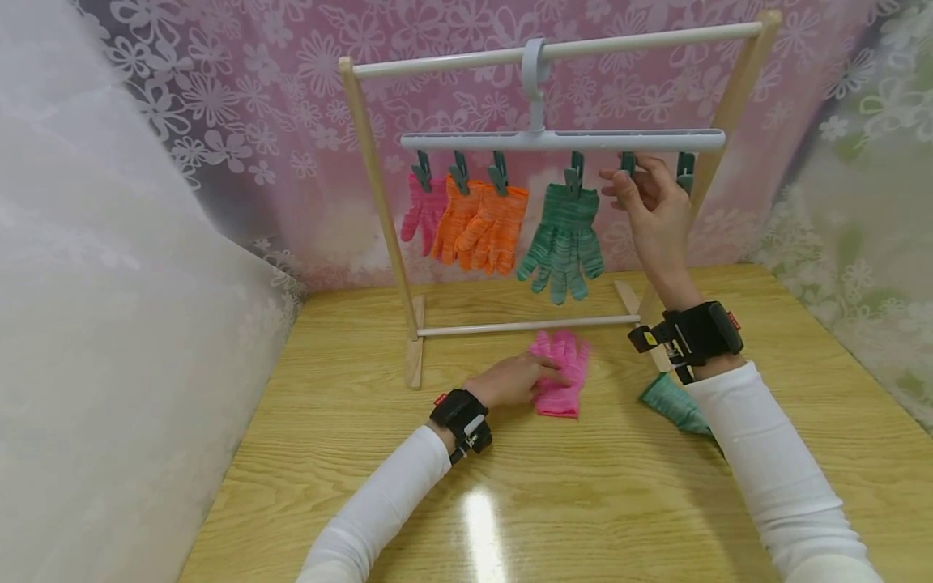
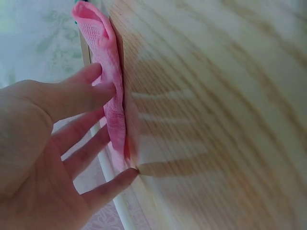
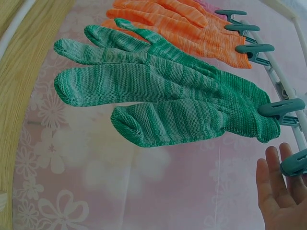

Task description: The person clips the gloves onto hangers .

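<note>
My left hand point(image 1: 513, 380) is at a pink glove point(image 1: 563, 398) lying flat on the table. In the left wrist view its fingers point(image 2: 84, 98) are spread, thumb and fingertips at the glove's near side. My right hand point(image 1: 659, 210) is raised to a dark green clip point(image 1: 628, 164) under the grey hanger point(image 1: 627, 140); no glove hangs from that clip. The right wrist view shows fairly straight fingers point(image 3: 276, 177) behind the clip, with the thumb hidden. Just left of this hand, a green striped glove point(image 1: 563, 239) hangs from another clip.
Two orange gloves point(image 1: 499, 231) and a pink glove point(image 1: 423, 212) hang at the hanger's left. The hanger hooks over a white rod on a wooden stand point(image 1: 375, 170). Another green glove point(image 1: 678, 405) lies on the table, partly behind my right forearm. An unoccupied clip point(image 1: 685, 170) hangs far right.
</note>
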Demonstrator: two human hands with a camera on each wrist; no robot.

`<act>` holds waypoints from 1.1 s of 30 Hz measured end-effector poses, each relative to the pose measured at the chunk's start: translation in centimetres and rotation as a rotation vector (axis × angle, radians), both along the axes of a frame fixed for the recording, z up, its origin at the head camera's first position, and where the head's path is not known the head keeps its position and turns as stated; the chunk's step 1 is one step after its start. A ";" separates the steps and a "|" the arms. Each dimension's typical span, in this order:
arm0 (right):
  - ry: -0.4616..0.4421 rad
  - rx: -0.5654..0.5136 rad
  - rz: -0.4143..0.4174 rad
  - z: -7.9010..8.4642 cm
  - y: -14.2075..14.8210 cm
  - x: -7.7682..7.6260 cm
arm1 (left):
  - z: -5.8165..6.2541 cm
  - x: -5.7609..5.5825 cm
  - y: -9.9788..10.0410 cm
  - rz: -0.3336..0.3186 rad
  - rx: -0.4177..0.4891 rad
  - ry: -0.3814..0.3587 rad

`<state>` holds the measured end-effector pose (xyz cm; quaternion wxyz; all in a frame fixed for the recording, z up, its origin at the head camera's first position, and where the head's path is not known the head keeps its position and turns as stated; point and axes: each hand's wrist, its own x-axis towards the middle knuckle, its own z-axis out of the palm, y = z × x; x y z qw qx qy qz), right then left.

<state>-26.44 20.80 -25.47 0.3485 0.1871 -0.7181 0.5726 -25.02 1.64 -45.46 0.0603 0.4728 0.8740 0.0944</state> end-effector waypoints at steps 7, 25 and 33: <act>-0.004 0.017 -0.007 0.1 0.0 0.1 | 0.3 0.3 -0.2 0.005 -0.037 0.083; -0.023 0.007 0.004 -0.1 -0.1 0.2 | 2.0 2.7 0.6 0.241 -0.092 0.126; -0.023 0.006 0.000 -0.1 -0.1 0.2 | 3.6 1.9 1.9 0.179 0.031 0.172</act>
